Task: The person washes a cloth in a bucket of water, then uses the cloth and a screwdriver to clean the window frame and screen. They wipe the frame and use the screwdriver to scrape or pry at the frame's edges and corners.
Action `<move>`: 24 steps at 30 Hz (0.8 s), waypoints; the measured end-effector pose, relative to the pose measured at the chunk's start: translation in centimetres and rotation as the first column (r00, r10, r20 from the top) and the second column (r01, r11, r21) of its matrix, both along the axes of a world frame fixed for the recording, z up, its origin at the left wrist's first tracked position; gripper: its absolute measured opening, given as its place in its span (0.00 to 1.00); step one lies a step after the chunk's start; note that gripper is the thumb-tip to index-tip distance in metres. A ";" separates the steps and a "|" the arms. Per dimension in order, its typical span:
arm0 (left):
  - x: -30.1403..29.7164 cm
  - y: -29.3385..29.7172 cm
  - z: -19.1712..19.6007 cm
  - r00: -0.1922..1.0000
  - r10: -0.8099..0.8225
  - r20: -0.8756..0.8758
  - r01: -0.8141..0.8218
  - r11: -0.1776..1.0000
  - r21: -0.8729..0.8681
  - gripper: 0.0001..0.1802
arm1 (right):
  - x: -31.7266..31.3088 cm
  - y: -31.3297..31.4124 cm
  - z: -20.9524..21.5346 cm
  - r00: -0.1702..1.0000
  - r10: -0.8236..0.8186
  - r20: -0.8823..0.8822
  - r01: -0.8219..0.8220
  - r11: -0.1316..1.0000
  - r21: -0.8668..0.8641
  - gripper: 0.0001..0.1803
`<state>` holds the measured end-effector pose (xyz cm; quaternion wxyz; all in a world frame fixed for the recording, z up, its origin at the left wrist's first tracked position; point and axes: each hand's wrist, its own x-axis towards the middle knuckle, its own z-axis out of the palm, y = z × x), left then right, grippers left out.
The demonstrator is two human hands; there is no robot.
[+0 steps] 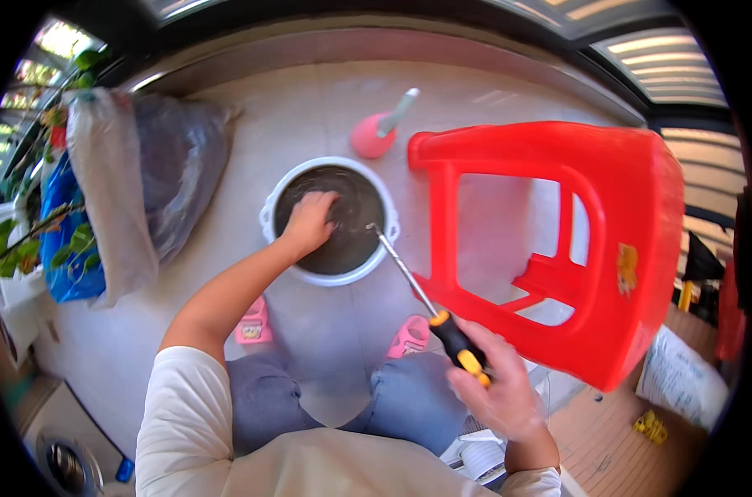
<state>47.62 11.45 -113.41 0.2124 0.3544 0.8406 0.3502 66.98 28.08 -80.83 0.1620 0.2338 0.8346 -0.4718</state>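
Denim-clad knees (417, 389) frame the lower part of our view, and beside the right one our right hand (502, 379) is closed around a screwdriver (451, 335), gripping its black-and-yellow handle with the shaft angled away from us and leftward. Pink sandals (410, 336) rest on the tiled floor (326, 364) just beyond. Past them, toward the middle of the floor and well apart from its far edge, sits a round white tub (335, 280) with side handles, holding murky grey-brown water (347, 255). The screwdriver's tip lies over the tub's right side; whether the shaft touches the rim we cannot tell. Our left hand (310, 222) reaches over the near left rim to the water, and with its fingertips partly hidden we cannot tell whether it grips anything. Because nothing shows below the surface, we would do best to feel about slowly with the left fingers, keep the metal tip well away from them, and steady the right wrist; gentle strokes should also spare the floor from slops. To the tub's right lies a red plastic stool (624, 199) on its side, one to keep our right elbow clear of. Toward the floor's far edge stands a pink, rounded brush holder (371, 137) with a pale green handle.
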 end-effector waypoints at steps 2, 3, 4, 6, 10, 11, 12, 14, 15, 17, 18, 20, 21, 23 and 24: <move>0.3 0.3 -1.0 0.999 -0.018 -0.030 0.013 0.987 -0.160 0.25 | 2.3 0.4 2.6 0.974 -0.205 -0.091 0.208 0.978 0.023 0.32; 0.2 0.7 -1.4 0.997 -0.062 -0.038 0.049 0.960 -0.276 0.24 | 3.7 0.5 4.0 0.913 -0.369 -0.175 0.373 0.928 -0.015 0.32; 0.3 1.1 -0.6 0.990 -0.117 -0.075 0.084 0.933 -0.350 0.22 | 4.6 0.4 5.7 0.799 -0.524 -0.293 0.535 0.844 -0.050 0.32; 0.0 1.8 -0.7 0.966 -0.229 -0.119 0.143 0.859 -0.492 0.16 | 6.3 1.4 8.1 0.619 -0.564 -0.546 0.671 0.742 -0.007 0.30; 0.3 3.1 -1.6 0.990 -0.132 0.041 0.134 0.838 -0.530 0.13 | 7.7 8.3 9.2 0.683 -0.295 -0.668 0.722 0.413 0.555 0.23; 0.2 3.3 -0.8 0.993 -0.107 0.057 0.121 0.842 -0.525 0.13 | 8.3 10.5 8.5 0.785 -0.219 -0.579 0.619 0.292 0.729 0.22; 0.2 3.3 -0.5 0.994 -0.074 0.079 0.104 0.846 -0.523 0.13 | 8.2 12.1 7.8 0.771 -0.308 -0.558 0.635 0.309 0.708 0.22; -0.2 3.4 -0.8 0.955 -0.285 -0.075 0.225 0.869 -0.441 0.12 | 8.9 15.2 6.4 0.783 -0.371 -0.499 0.606 0.273 0.748 0.22; -0.4 2.8 -0.5 0.915 -0.371 -0.157 0.277 0.862 -0.424 0.12 | 8.9 16.3 5.4 0.812 -0.354 -0.465 0.560 0.242 0.793 0.21; -0.9 3.1 -0.2 0.969 -0.206 0.137 0.233 0.946 -0.224 0.10 | 8.8 17.4 5.0 0.807 -0.375 -0.457 0.563 0.257 0.785 0.21; -1.1 2.6 -0.2 0.964 -0.145 0.224 0.179 0.974 -0.136 0.10 | 8.7 17.9 4.9 0.840 -0.341 -0.421 0.516 0.266 0.814 0.21; -1.3 1.9 0.0 0.965 -0.224 0.136 0.245 0.956 -0.160 0.06 | 8.5 17.9 5.4 0.897 -0.270 -0.350 0.422 0.283 0.862 0.22; -0.8 1.2 -0.3 0.925 -0.343 -0.163 0.320 0.935 -0.151 0.05 | 9.4 18.3 5.3 0.854 -0.286 -0.435 0.517 0.371 0.771 0.23; -0.3 1.4 0.8 0.861 -0.453 -0.233 0.434 0.892 -0.130 0.05 | 9.1 15.1 7.5 0.804 -0.350 -0.480 0.578 0.271 0.770 0.22; 0.4 1.6 0.9 0.926 -0.377 0.024 0.377 0.923 -0.073 0.07 | 8.6 12.5 8.4 0.741 -0.332 -0.583 0.661 0.212 0.719 0.21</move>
